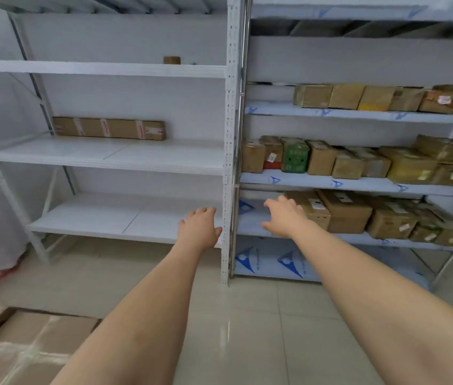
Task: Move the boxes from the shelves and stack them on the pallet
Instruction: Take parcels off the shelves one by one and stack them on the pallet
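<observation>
taped boxes (20, 348) cut off bottom-left, blurred

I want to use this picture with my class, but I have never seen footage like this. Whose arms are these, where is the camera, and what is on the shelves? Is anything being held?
The single picture comes from a camera worn on a person's head, looking forward and down. The left hand and right hand reach out with straight fingers; neither holds anything. The right one nears a cardboard box on the right-hand shelf unit, which is full of boxes. The white shelf unit holds one long flat box.
</observation>
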